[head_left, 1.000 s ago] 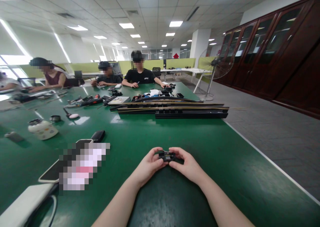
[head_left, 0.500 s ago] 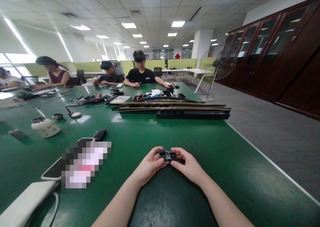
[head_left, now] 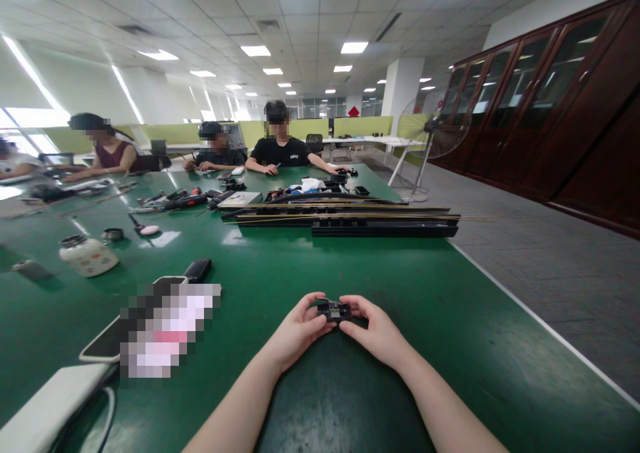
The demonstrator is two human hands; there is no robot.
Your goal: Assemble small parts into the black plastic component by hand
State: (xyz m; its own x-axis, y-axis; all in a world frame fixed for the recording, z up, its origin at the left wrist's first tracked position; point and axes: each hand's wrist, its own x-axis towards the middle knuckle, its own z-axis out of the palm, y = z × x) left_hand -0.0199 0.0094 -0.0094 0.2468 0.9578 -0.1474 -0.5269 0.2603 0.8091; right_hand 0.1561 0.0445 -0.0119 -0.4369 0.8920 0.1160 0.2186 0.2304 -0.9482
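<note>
Between my two hands, just above the green table [head_left: 260, 280], is a small black plastic housing [head_left: 336, 312] with its inside showing upward. A little silvery and yellowish detail shows in it, too small to name. My left hand [head_left: 301, 324] grips its left end, thumb in front and index finger at the back. At the other end, the fingers and thumb of my right hand [head_left: 369, 324] close on it too. A thin, pale strip [head_left: 324, 299] rises at the housing's back edge near my left index finger.
Long black rails [head_left: 385, 228] with thin yellow rods lie across the table ahead. To the left are a phone [head_left: 135, 323], a white box-shaped device [head_left: 55, 400] with a cable, and a pale jar [head_left: 90, 256]. Several people sit farther back; a fan [head_left: 429, 128] stands right.
The camera view has shifted very slightly. Both hands keep the same hold on the black housing, with no clear movement of it.
</note>
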